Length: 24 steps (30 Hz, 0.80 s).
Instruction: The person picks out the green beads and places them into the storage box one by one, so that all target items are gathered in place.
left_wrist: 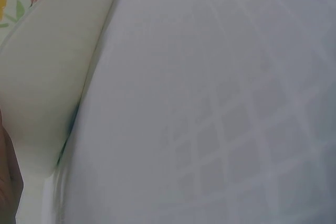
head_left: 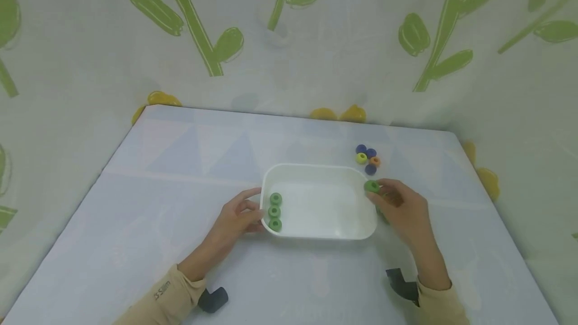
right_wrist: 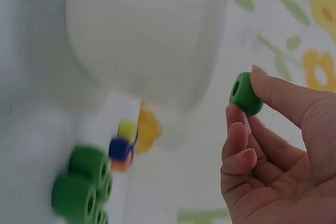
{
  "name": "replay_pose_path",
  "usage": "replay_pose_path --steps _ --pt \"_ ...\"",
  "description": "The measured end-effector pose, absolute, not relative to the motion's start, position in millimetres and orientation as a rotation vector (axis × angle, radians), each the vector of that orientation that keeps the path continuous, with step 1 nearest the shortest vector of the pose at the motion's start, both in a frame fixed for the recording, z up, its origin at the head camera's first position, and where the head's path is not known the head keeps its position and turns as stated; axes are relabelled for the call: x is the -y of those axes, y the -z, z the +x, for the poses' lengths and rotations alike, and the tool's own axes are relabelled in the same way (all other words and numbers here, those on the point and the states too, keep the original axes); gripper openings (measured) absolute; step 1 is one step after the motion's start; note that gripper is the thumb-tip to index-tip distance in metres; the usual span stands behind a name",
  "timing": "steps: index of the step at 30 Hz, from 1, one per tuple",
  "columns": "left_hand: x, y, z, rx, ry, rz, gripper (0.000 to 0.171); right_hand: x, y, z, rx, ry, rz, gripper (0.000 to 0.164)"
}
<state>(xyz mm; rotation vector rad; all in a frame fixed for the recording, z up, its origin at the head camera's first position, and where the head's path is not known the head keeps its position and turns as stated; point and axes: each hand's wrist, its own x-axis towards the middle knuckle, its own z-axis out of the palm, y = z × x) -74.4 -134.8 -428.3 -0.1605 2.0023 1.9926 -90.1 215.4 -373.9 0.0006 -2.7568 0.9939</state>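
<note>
A white tray [head_left: 325, 202] with rounded corners sits in the middle of the table. My left hand [head_left: 236, 216] grips its left rim, thumb on the edge and fingers along the outer wall. Three green beads [head_left: 274, 211] stand in a column inside the tray, against its left end. Over the right rim, my right hand [head_left: 408, 209] pinches a green bead [right_wrist: 247, 95] between thumb and index finger, the other fingers curled below. Several more green beads [right_wrist: 79, 195] lie grouped on the table outside the tray, mostly hidden by the right hand in the head view.
Behind the tray's right corner lies a small cluster of beads: blue ones [head_left: 371, 169], a yellow one [head_left: 361, 158] and an orange one [head_left: 375, 161]. Black straps [head_left: 402, 287] show at both sleeves. A leaf-patterned curtain [head_left: 289, 39] hangs beyond the table's far edge.
</note>
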Motion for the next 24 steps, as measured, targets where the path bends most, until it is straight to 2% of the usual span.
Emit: replay_pose_path --steps 7,18,24 --pt "137 427 -74 -1.976 -2.015 -0.127 0.063 -173 392 -99 2.740 -1.045 0.348 0.029" --pt "135 427 -76 -1.958 -2.008 -0.132 0.063 -130 409 -114 3.042 -1.024 0.536 0.019" --pt "136 426 -76 -1.963 -2.011 -0.136 0.063 -115 411 -119 3.189 -0.969 0.585 0.022"
